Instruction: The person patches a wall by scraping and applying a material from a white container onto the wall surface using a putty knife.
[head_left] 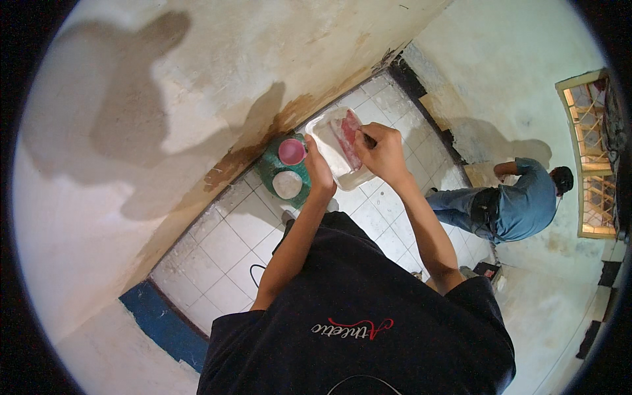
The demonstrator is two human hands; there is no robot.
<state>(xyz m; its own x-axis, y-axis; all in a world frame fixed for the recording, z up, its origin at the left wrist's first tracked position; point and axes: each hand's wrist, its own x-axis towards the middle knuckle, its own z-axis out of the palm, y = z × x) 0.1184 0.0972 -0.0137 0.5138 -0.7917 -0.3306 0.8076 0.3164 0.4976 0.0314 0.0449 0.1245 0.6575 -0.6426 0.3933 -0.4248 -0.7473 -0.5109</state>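
My left hand (319, 168) grips the left side of a white rectangular tray (317, 122), held out in front of me. My right hand (382, 151) is closed on a tool with a dark handle (369, 141) over the tray's right part. A long red piece streaked with white (349, 138) lies at the tool's working end inside the tray; its exact kind is unclear. Just left of the tray, lower down, a pink cup or small bucket (291, 151) and a round white container (288, 185) sit on a crumpled green sheet or bag (268, 170).
A stained wall (217, 79) runs along the left of the tiled floor (224, 243). A co-worker in a blue shirt (526, 204) bends toward the right wall, beside a grilled window (589, 191). A dark box-like item (486, 271) lies on the floor at lower right.
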